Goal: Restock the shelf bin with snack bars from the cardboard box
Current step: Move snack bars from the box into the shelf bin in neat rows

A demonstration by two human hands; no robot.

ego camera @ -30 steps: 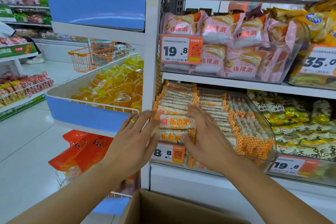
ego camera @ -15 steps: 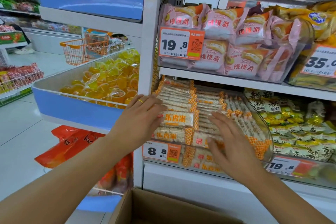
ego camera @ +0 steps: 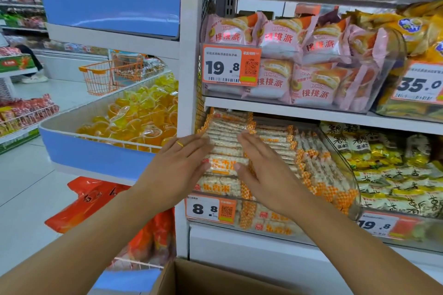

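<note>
Both forearms are seen bare, with no sleeves in view. A gold ring (ego camera: 180,143) is worn on one finger of the left hand (ego camera: 175,170). Nothing is worn on the right hand (ego camera: 266,175).

Bright, even overhead store light fills the scene, with soft, faint shadows. The glossy blue plastic shelf panel (ego camera: 107,0) carries a pale sheen, and the white tiled floor (ego camera: 28,179) reflects light. The clear plastic shelf bin (ego camera: 345,172) shows glare along its wall. Wide-angle distortion bends the white metal shelf upright (ego camera: 189,55) and stretches the edges. Slight motion blur softens the lower price tags; the far aisle is hazy.
</note>
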